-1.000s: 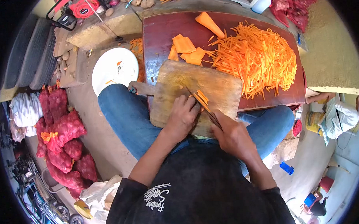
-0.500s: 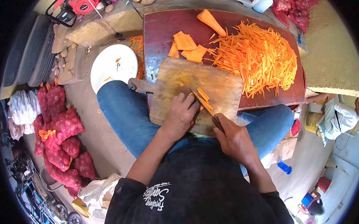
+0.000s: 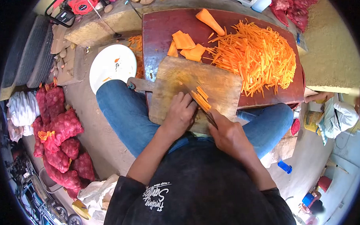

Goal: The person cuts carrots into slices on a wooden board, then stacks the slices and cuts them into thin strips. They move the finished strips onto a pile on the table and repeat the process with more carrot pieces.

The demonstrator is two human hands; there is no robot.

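Note:
A wooden cutting board (image 3: 218, 81) lies across my lap and the near edge of the red table (image 3: 157, 30). My right hand (image 3: 227, 132) is wrapped round a knife (image 3: 208, 116), whose blade slants up and left over the board. Carrot strips (image 3: 201, 98) lie along the blade. My left hand (image 3: 181, 114) rests on the board just left of the blade, fingers curled down; anything under the fingertips is hidden. Beyond the board are flat carrot slices (image 3: 184, 40), a whole peeled carrot (image 3: 209, 21) and a large heap of carrot strips (image 3: 257, 58).
A white round lid or plate (image 3: 113, 67) with carrot bits is beside my left knee. Red mesh sacks (image 3: 62, 148) stand on the floor at left, near stacked tires (image 3: 39, 58). At right are a seated person's arm and clothing (image 3: 338, 115), and a blue object (image 3: 285, 167).
My right hand has shifted slightly left and up with the knife. The carrot strips by the blade are now more spread along it. My left hand has barely moved.

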